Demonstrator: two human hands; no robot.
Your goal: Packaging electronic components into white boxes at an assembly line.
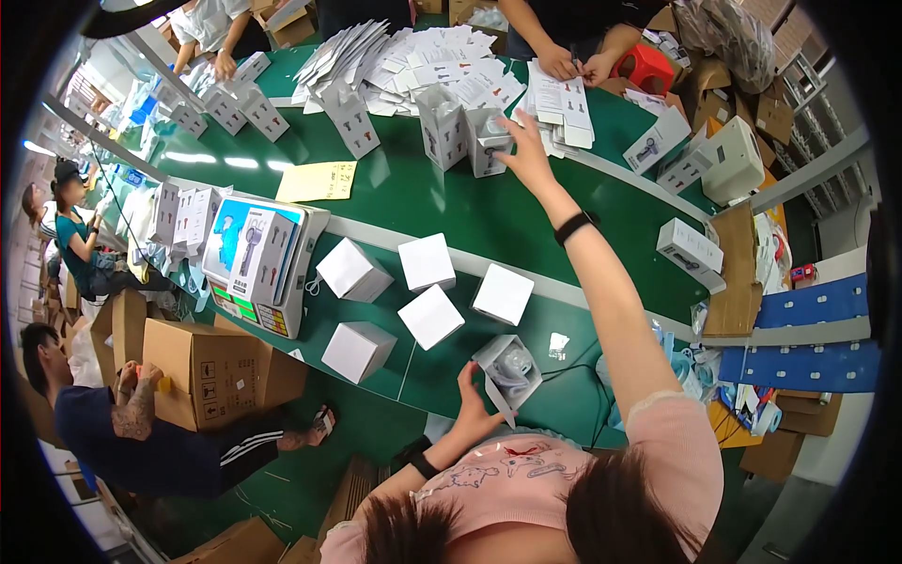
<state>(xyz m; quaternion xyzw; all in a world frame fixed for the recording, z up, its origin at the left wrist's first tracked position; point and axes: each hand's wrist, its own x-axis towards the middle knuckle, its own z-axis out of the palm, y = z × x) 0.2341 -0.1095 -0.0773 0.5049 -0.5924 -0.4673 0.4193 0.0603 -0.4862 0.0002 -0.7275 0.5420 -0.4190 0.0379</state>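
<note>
My left hand (475, 410) curves round the near left side of an open white box (534, 381), close to its raised flap. Inside that box lies a grey item (513, 365) in clear wrapping. My right arm stretches far across the green belt, and the right hand (528, 158) has its fingers apart at the right edge of an upright printed box (489, 156). Another printed box (442, 130) with an open top stands just left of it. Several plain white boxes (430, 318) sit on the near worktop, left of the open box.
A scale (299, 303) bearing a printed box (261, 252) stands at left. Yellow paper (318, 181) lies on the belt (395, 202). Flat cartons (442, 66) are heaped at the far side, where co-workers' hands (575, 68) work. Cables (587, 371) run over the worktop at right.
</note>
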